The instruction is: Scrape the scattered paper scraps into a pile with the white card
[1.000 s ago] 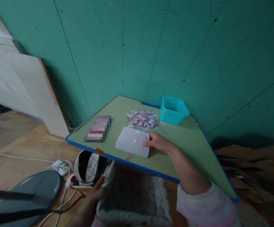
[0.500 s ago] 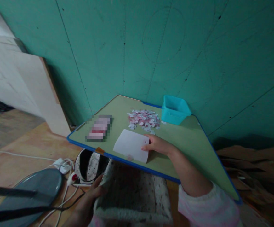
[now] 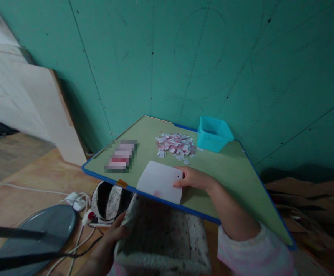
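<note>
My right hand (image 3: pixel 188 178) is closed on the near-right edge of a thin white plastic sheet (image 3: pixel 159 180), which has a small hole by my thumb. The sheet is tilted low over the front of the table, its lower edge at the blue rim. Beyond it lies a heap of small white and pink paper scraps (image 3: pixel 175 145). Below the table edge, my left hand (image 3: pixel 116 234) grips the left side of a spotted, cloth-covered box (image 3: pixel 162 264). The box is open at the top and its inside is dark.
A turquoise plastic basket (image 3: pixel 213 134) stands at the back of the green table (image 3: pixel 224 172). A pixelated flat object (image 3: pixel 121 155) lies on the left. A round spotted container (image 3: pixel 109 201), cables, a white power strip (image 3: pixel 76 201) and a grey round base (image 3: pixel 40 237) are on the floor.
My right hand has drawn the white plastic sheet slightly toward the table's front edge. My left hand and the cloth-covered box have stayed in place.
</note>
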Available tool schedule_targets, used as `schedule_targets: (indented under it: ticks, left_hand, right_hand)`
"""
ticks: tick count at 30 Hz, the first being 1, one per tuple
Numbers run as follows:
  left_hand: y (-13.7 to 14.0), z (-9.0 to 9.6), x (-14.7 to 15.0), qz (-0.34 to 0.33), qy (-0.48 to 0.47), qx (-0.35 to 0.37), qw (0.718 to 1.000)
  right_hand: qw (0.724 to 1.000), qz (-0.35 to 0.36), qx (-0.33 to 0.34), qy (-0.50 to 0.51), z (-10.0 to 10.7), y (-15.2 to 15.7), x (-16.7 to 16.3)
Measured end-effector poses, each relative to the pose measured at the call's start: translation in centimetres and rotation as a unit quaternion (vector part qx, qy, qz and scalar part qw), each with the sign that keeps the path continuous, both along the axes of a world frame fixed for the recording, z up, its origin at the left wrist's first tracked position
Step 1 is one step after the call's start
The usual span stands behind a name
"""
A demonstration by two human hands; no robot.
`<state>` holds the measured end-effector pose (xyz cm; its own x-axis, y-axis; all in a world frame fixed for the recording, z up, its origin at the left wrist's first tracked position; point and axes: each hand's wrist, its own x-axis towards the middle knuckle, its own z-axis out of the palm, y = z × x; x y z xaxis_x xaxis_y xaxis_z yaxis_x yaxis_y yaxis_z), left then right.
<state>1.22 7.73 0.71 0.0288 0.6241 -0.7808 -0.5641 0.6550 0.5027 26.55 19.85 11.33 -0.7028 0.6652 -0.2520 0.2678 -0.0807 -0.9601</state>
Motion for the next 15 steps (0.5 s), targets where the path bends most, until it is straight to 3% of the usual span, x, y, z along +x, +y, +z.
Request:
schedule_targets:
  ticks: [5, 7, 9, 12, 15]
  left_hand:
    - [0.1, -0.1, -0.1, 0.008, -0.013, -0.060, 0.998]
    - [-0.7, 0.5, 0.4, 0.022, 0.002, -0.028, 0.999]
    - [-1.7, 1.4, 0.9, 0.022, 0.004, 0.061, 0.998]
    - [-2.4, 2.5, 1.4, 0.014, -0.003, 0.084, 0.996]
    - [-2.3, 2.4, 1.5, 0.006, 0.029, 0.063, 0.998]
  right_hand:
    - [1.000, 0.003, -0.010, -0.014, 0.2, 0.0, 0.1]
    - [1.000, -0.010, -0.005, -0.010, 0.2, 0.2, 0.2]
    - [0.999, -0.044, -0.003, 0.006, 0.3, 0.4, 0.3]
    - [0.982, -0.174, -0.002, 0.070, 0.5, 1.1, 0.7]
    - [0.929, -0.337, 0.019, 0.152, 0.7, 2.5, 1.5]
